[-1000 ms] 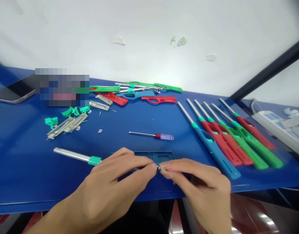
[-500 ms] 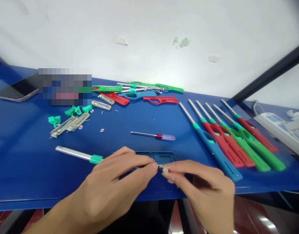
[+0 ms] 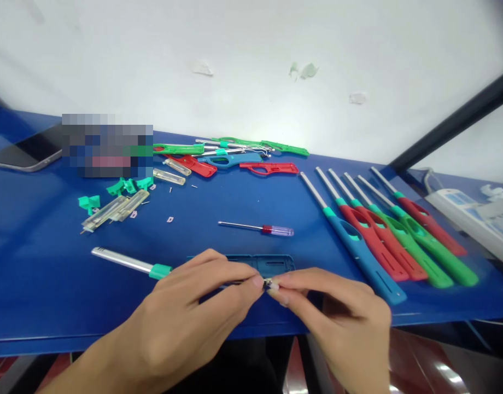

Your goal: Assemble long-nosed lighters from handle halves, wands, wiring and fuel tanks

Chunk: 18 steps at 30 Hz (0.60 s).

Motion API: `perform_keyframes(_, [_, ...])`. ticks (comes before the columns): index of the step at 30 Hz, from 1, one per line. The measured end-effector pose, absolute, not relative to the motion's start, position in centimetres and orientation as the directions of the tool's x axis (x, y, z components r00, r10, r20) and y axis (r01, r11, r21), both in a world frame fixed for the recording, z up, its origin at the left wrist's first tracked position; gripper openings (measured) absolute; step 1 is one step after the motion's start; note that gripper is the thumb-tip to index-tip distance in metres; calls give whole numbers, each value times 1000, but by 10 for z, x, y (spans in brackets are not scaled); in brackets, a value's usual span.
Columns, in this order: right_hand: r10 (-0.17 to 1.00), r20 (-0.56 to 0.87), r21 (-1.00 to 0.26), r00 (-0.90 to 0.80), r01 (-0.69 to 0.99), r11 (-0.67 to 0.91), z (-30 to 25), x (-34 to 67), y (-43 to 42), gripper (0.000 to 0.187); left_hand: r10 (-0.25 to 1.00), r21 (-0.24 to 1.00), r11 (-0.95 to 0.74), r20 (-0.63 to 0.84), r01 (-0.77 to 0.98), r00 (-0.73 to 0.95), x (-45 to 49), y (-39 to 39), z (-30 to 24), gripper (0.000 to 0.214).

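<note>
My left hand [image 3: 186, 317] and my right hand [image 3: 337, 317] meet at the table's near edge, fingertips pinched together on a tiny metal part [image 3: 269, 283]. Under and behind the fingers lies a half-built lighter: a silver tube [image 3: 120, 259] with a teal collar [image 3: 160, 270] and an open blue handle shell [image 3: 268, 264]. A small screwdriver with a red and clear handle [image 3: 262, 229] lies just beyond the hands.
A row of several finished long lighters [image 3: 382, 230], blue, red and green, lies at the right. Loose handle shells [image 3: 235, 156], clear fuel tanks [image 3: 112, 210] and teal bits [image 3: 126, 186] are scattered at the back left. A phone [image 3: 28, 153] sits far left, a power strip [image 3: 477, 219] far right.
Hardly anything: my fingertips have stayed pinched on the small part, with only slight shifts of the fingers and of the view.
</note>
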State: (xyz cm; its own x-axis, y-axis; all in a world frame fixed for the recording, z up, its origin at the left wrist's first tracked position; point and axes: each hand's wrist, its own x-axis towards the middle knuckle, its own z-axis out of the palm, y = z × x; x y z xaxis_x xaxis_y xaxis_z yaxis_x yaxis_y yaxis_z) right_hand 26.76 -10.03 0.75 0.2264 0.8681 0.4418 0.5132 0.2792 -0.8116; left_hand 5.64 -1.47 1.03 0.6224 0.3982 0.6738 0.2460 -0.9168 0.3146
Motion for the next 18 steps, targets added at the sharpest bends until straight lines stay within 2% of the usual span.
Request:
perform_keyframes(8, [868,449,-815,212,496,300,6,267,-99,21,393,334,-917,648,220,653,57,-15,10,29])
perform_keyframes(18, [873,435,-849,220,422,317,4,269,-98,27,336,294,-938,641,183,690,53,-16,5,34])
